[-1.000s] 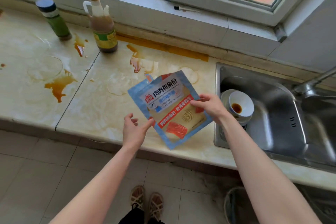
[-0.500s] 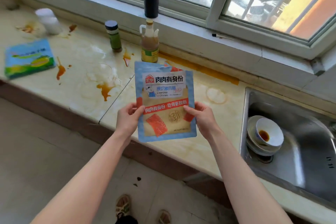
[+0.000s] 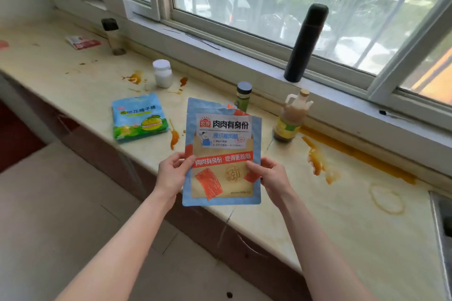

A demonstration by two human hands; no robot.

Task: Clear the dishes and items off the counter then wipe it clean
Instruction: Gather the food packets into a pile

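Snack pouch (image 3: 221,151) is held at frame centre over the counter (image 3: 342,215) front edge, long axis vertical, with left hand (image 3: 171,173) and right hand (image 3: 271,178) pinching opposite side edges, equally near.

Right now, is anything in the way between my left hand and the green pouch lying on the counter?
Nothing visible stands between them: only an orange sauce smear on the counter separates the left hand from the green pouch. However, that hand and the right hand both grip the blue pouch, so neither is free.
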